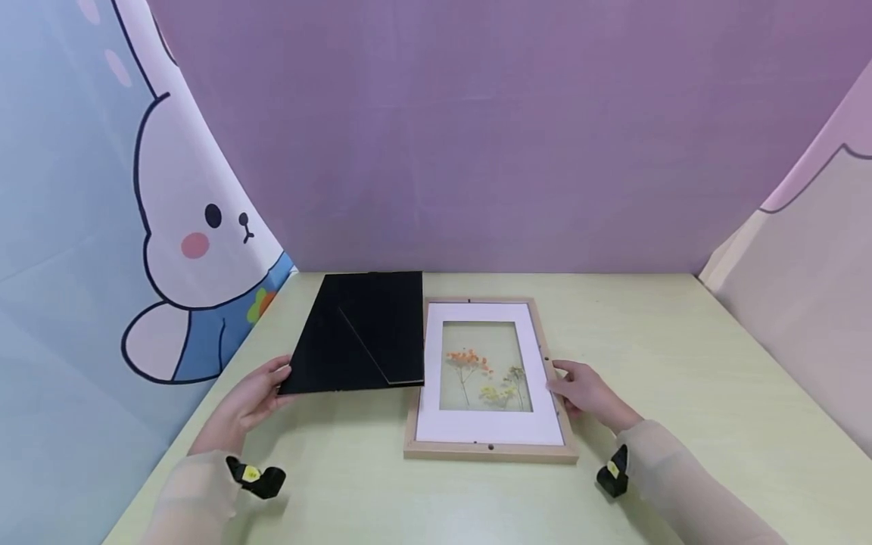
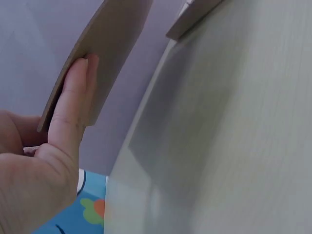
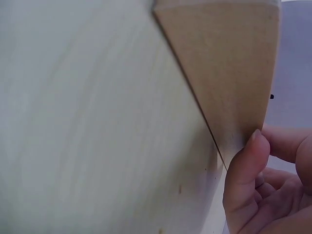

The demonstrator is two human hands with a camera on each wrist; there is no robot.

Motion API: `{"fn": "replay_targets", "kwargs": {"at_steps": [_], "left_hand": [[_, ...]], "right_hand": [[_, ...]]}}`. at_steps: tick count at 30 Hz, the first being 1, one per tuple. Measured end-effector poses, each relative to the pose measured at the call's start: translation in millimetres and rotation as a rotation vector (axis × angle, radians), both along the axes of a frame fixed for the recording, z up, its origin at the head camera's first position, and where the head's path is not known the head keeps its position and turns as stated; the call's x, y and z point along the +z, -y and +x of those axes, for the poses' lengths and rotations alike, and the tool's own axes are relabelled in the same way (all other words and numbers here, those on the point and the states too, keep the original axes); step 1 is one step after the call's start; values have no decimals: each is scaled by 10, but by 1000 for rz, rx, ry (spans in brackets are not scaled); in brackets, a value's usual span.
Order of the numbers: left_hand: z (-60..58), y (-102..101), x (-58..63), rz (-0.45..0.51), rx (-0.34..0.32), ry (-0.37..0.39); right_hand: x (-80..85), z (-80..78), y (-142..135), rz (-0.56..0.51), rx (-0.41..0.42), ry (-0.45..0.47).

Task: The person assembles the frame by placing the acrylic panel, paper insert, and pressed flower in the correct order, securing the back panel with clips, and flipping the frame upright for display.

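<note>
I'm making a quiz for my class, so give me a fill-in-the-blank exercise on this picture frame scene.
1. The left hand holds the ____ backing board by its edge.
2. The right hand touches the wooden picture frame's ____ side.
3. Inside the white mat lie pressed ____.

Missing words: black; right; flowers

The left hand fingertips are hidden under the black backing board. Part of the wooden frame left rail is covered by that board. In both wrist views, board and frame are cut off by picture edges.
</note>
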State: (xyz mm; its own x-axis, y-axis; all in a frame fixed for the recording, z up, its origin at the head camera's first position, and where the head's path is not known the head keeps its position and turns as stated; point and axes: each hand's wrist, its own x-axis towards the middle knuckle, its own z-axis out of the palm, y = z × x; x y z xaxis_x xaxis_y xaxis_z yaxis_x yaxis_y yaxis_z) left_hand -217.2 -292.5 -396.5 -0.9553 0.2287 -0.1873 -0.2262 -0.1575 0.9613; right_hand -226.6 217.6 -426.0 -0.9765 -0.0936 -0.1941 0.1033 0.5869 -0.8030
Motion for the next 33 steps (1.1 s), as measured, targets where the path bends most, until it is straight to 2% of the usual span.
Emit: {"fn": "replay_targets", "kwargs": {"at_steps": [15,21,27,33], "left_hand": [[-5,-481,214,101,3,-16],[-13,-702,229,94,3,-16],[-26,-940,218,106,-24,-29],[-20,-1197,176,120,-35,-37]], "right_hand": [[-4,14,-2,-7,-20,-18],[22,44,-32,-16,-6,-37],[90,82,-79,-55,18,-82],[214,118,-60,-113,35,-112]]}}
